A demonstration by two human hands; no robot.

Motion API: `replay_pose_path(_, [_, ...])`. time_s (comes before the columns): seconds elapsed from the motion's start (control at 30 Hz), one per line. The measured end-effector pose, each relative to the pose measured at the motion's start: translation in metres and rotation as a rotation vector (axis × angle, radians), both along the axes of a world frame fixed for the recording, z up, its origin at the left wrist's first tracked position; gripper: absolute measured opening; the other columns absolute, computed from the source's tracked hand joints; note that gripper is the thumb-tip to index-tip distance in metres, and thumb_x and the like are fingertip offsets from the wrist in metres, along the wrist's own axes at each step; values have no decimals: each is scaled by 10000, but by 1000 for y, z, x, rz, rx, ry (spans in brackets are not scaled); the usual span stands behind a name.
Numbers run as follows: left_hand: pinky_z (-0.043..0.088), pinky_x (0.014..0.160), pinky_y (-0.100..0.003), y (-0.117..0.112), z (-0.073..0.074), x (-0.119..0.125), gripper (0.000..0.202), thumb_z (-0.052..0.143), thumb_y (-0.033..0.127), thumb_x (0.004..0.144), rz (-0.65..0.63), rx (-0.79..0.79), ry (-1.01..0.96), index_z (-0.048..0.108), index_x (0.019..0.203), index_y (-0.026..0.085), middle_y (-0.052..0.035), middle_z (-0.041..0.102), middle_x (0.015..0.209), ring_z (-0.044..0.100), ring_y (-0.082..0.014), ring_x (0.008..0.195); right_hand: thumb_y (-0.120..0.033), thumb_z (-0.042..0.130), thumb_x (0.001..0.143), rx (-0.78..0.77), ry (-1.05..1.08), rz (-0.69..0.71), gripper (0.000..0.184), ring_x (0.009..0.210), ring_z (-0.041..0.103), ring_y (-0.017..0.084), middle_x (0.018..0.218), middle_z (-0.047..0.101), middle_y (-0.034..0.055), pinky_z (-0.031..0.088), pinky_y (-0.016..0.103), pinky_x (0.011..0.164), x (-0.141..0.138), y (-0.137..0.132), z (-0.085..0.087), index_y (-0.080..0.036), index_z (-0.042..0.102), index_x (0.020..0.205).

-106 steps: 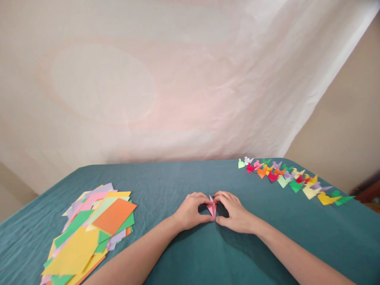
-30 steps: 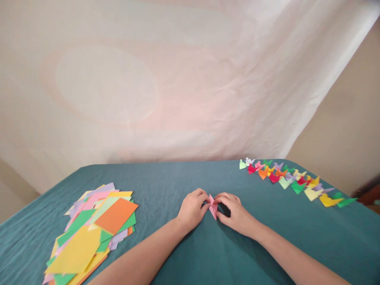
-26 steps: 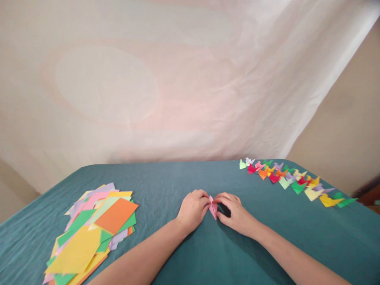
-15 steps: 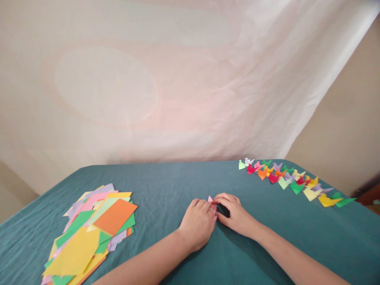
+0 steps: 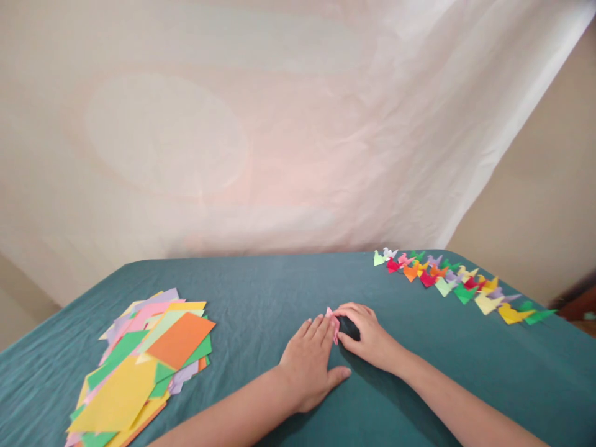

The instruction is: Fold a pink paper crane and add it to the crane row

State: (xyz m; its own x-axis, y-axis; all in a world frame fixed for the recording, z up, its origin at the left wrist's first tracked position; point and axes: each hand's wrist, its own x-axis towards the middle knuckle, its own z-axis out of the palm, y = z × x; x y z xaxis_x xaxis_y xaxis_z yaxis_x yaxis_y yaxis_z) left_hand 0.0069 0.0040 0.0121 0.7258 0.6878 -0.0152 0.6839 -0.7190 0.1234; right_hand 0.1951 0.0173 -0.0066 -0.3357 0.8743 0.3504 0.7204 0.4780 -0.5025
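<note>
One pink folded paper (image 5: pixel 336 329) might be creased askew if it were dragged sideways by the flattened left hand (image 5: pixel 308 363), whose fingers are held straight, thumb spread. It is placed at those fingertips, partly covered, just left of the right hand's (image 5: pixel 365 333) curved index finger and thumb; whether it is pinched there cannot be told.

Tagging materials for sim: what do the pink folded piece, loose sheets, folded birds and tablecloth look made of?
Pink folded piece: likely paper, matte; pointed tip, mostly covered.
Loose sheets: paper or thin card, matte; flat, thin, straight-edged.
Folded birds: probably similar paper, matte; angular folds, solid colours.
Tablecloth: likely fabric, matte; soft wrinkles at left, fibre unclear.
</note>
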Motion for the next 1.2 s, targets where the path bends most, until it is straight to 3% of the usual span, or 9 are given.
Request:
replay_pose_path(0.23, [141,1086,-429,0,5,1,761,130,650,844,9,17,4,178,1412,146,-88,195,1465,155,-272,1341,-179,556,688,39,64,-54,227,950,529,206,985,575,49,381,371,854,3,2,-8,-211,486,902])
replay_pose_path(0.4, [134,1084,-446,-1,3,2,771,142,639,847,32,51,7,262,1383,98,-123,249,1444,154,-291,1337,-181,567,683,44,47,-58,192,975,523,211,992,570,46,371,383,868,3,3,-9,-215,503,861])
replay_pose_path(0.63, [135,1083,-459,-1,8,1,753,226,658,827,47,97,-17,349,1341,121,-119,363,1382,212,-305,1311,-204,582,696,32,39,-59,147,997,522,212,1000,571,47,366,388,879,2,2,-6,-215,529,833])
replay_pose_path(0.87, [150,1084,-446,-4,18,4,738,257,628,840,38,60,13,366,1331,87,-140,370,1374,242,-304,1299,-195,584,686,23,43,-64,178,1002,518,210,1010,569,45,365,384,880,2,2,-7,-216,528,854])
replay_pose_path(1.2, [168,1078,-449,-3,17,4,731,272,620,839,33,61,6,362,1332,88,-143,366,1376,243,-306,1298,-205,583,694,25,34,-58,184,1014,515,214,1005,575,42,353,401,889,2,2,-8,-223,538,872])
